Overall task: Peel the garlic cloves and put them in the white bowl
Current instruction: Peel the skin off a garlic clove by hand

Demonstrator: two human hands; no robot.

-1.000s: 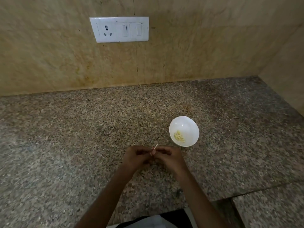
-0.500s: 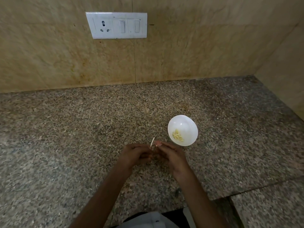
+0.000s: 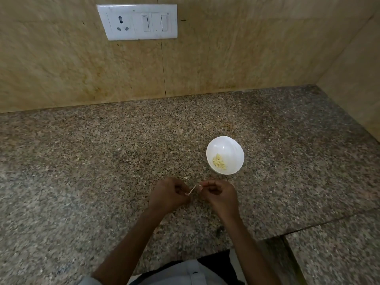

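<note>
AT THE PEELING: A person stands at a speckled granite surface (image 3: 82, 161), both hands held over it. The left hand (image 3: 168, 194) and the right hand (image 3: 220, 195) each keep a narrow grip, fingers curled, pinching opposite ends of a thin pale strip of garlic skin (image 3: 192, 189) stretched between them. The clove it comes off is hidden, probably inside the left fingers. A loose skin flake (image 3: 186, 178) lies just beyond the hands. Farther back and to the right, apart from the hands, sits the white bowl (image 3: 231, 146), holding a small heap of peeled garlic cloves (image 3: 219, 162). By that showing the job is well under way, with one clove apparently mid-peel and not yet in the bowl. No unpeeled cloves show, so what is left cannot be told. A switch plate (image 3: 139, 21) is mounted on the tiled wall behind.
</note>
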